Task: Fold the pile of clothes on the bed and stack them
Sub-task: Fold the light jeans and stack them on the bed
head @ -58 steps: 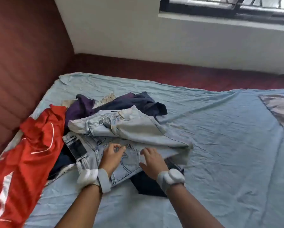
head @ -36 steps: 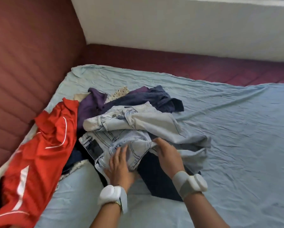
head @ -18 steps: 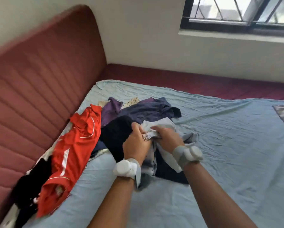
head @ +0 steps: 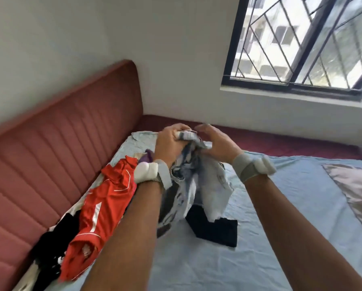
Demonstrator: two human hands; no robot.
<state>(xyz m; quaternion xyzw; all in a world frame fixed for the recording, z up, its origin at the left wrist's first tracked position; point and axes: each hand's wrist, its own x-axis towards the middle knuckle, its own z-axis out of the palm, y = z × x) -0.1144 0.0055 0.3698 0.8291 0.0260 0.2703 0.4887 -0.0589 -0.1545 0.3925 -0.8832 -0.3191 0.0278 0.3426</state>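
Observation:
Light blue jeans (head: 199, 181) hang in the air above the bed, bunched and blurred. My left hand (head: 169, 143) grips their top edge, fingers curled round the cloth. My right hand (head: 215, 143) holds the same edge just to the right, its thumb and fingers curled at the fabric. Under the jeans a dark navy garment (head: 215, 227) lies flat on the light blue sheet (head: 291, 185). To the left lies the pile: a red shirt with white stripes (head: 100, 211), a purple garment (head: 147, 158) and black clothes (head: 50, 250).
A padded red headboard (head: 60, 156) runs along the left of the bed, and a red strip (head: 280, 141) lines the far side under the wall. A barred window (head: 306, 40) is at the upper right. A pale pillow (head: 360, 190) lies at the right edge.
Both hands have gathered the jeans off the pile and lifted them well above the bed. The dark navy garment under them is now uncovered. The view has tilted upward.

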